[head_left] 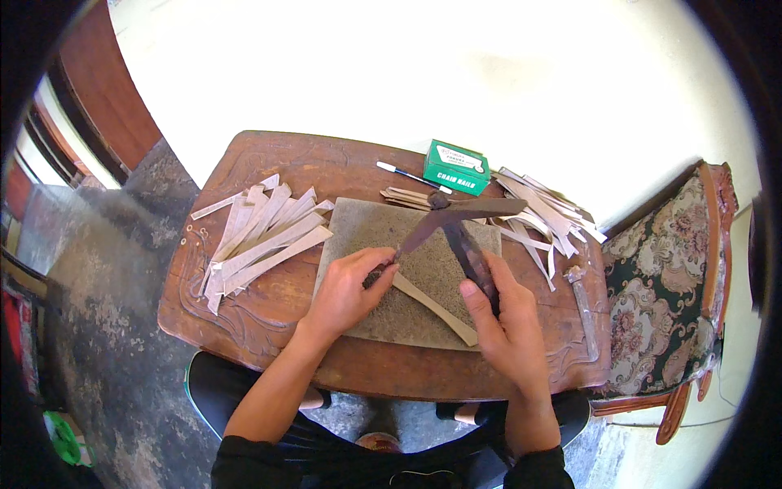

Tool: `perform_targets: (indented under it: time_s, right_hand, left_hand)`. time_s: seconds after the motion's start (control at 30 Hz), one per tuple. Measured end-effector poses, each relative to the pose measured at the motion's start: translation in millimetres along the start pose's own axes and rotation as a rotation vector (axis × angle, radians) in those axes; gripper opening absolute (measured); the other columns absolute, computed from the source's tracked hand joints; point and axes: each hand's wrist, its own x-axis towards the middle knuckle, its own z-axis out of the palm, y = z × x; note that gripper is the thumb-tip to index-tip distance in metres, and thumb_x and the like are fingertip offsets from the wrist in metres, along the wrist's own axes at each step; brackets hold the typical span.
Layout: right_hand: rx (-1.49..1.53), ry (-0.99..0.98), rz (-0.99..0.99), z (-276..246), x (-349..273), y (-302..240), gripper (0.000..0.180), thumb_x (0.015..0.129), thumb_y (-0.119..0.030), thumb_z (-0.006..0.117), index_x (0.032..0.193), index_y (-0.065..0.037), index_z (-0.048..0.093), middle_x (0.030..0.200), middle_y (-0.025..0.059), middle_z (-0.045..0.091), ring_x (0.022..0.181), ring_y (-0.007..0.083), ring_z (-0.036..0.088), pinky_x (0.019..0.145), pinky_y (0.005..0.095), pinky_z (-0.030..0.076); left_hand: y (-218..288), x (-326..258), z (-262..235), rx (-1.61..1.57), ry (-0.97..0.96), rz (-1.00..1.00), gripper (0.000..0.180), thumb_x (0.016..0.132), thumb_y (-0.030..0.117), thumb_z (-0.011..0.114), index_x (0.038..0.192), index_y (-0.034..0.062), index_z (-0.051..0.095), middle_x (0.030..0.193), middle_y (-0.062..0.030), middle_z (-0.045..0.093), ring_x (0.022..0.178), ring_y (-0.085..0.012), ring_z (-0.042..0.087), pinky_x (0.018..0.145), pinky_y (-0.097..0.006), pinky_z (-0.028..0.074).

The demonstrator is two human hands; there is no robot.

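My right hand (513, 322) is wrapped round the dark handle of a hammer (468, 257), raised above a grey slab (358, 314). Pinched in the fingertips of my left hand (354, 285) is the lower end of a dark brown, strip-like piece (422, 233). It bends across the top of the hammer; I cannot tell where strip and hammer head part. Below, a pale tan strip (440, 311) lies slantwise on the slab, its upper end near my left fingers. A loose pile of similar strips (265, 236) fans out left of the slab.
The carved wooden table (244, 342) stands against a white wall. Behind the slab are a green box (457, 167), a pen (407, 174) and some stacked strips (405, 198). More strips (542, 213) and a second hammer-like tool (583, 314) lie right, beside an upholstered chair (664, 285).
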Motion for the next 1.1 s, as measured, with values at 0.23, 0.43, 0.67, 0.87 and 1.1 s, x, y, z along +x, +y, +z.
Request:
perform_targets:
  time_s: [0.23,0.43,0.67,0.87,1.1]
  right_hand:
    - [-0.067,-0.023,-0.075,-1.8,3.4,-3.0,0.036,0.101,-0.015,0.060,0.132,0.000,0.054,0.103,0.0296,0.067,0.100,0.0490,0.066,0.083,0.0466,0.052]
    - [-0.082,0.008,-0.079,-5.4,7.6,-15.3,0.035,0.100,-0.014,0.061,0.131,0.001,0.055,0.101,0.0287,0.067,0.097,0.0486,0.066,0.081,0.0466,0.052]
    - [-0.127,-0.001,-0.118,-4.9,9.2,-8.2,0.034,0.100,-0.014,0.061,0.130,0.000,0.056,0.100,0.0289,0.067,0.095,0.0485,0.066,0.080,0.0466,0.052]
    - [-0.095,0.055,-0.102,0.5,6.3,-8.4,0.034,0.100,-0.014,0.061,0.130,0.000,0.057,0.102,0.0284,0.067,0.097,0.0487,0.066,0.082,0.0466,0.052]
    - [-0.095,0.044,-0.094,-3.9,6.3,-13.2,0.033,0.100,-0.014,0.061,0.130,0.000,0.056,0.104,0.0291,0.067,0.098,0.0488,0.066,0.082,0.0467,0.052]
  left_hand:
    - [3.7,0.9,-1.8,-0.016,-0.012,-0.016,0.019,0.088,0.003,0.074,0.105,-0.0043,0.069,0.097,-0.0199,0.073,0.085,-0.0336,0.073,0.075,-0.039,0.058]
    - [1.0,0.0,-1.2,-0.016,0.001,0.009,0.019,0.088,0.003,0.074,0.105,-0.0038,0.069,0.096,-0.0198,0.073,0.086,-0.0336,0.073,0.074,-0.039,0.058]
    - [2.1,-0.4,-0.8,-0.015,-0.012,-0.015,0.020,0.087,0.003,0.074,0.105,-0.0035,0.070,0.096,-0.0189,0.073,0.085,-0.0323,0.073,0.075,-0.038,0.058]
    - [1.1,0.0,-0.5,-0.001,-0.009,-0.015,0.021,0.087,0.003,0.075,0.106,-0.0036,0.070,0.095,-0.0179,0.073,0.084,-0.0297,0.073,0.075,-0.036,0.057]
    - [-1.4,-1.8,1.4,-0.001,0.007,-0.009,0.020,0.087,0.003,0.075,0.105,-0.0037,0.070,0.094,-0.0176,0.073,0.084,-0.0295,0.073,0.074,-0.036,0.057]
